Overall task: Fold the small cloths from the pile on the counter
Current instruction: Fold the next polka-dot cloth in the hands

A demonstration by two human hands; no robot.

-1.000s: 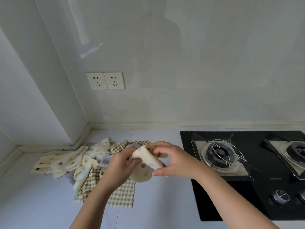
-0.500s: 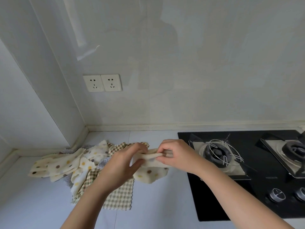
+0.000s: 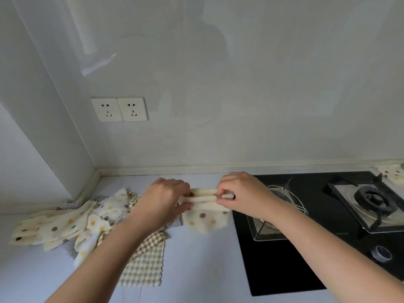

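Observation:
A small cream cloth with coloured dots (image 3: 206, 217) hangs above the counter, stretched between both hands. My left hand (image 3: 162, 201) pinches its top edge at the left end, and my right hand (image 3: 239, 194) pinches the right end. The top edge is doubled over between the hands and the rest hangs down. To the left, the pile of cloths (image 3: 72, 224) lies on the counter: several cream dotted ones and a checked brown cloth (image 3: 145, 267) nearest me.
A black gas hob (image 3: 306, 254) with two burners fills the counter's right side, close to my right hand. Another dotted cloth (image 3: 391, 172) lies at the far right by the wall. A double wall socket (image 3: 119, 109) sits above the pile. The pale counter (image 3: 196, 270) runs towards me.
The hands have drawn apart, stretching the dotted cloth from a bunched roll into a flat hanging strip. The view has shifted slightly to the right.

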